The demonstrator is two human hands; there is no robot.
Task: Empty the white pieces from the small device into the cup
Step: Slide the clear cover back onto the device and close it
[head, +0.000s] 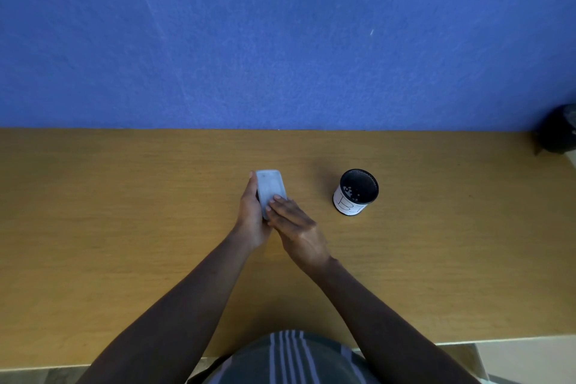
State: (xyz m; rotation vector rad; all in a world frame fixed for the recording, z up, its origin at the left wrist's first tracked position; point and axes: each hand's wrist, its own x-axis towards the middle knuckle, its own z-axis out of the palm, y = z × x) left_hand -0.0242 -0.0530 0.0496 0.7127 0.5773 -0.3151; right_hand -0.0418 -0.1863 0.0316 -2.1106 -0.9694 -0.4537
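Device in hand – cup standing right of centre.
Left hand (251,215) gripping small device (270,190); right hand (296,227) fingertips pressing its lower end – probably opening it; next, tipping over the cup (357,192).

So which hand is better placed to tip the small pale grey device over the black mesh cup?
Probably the left hand: it already wraps the small pale grey device from its side. The right hand only rests fingertips on top, though it is nearer the black mesh cup.
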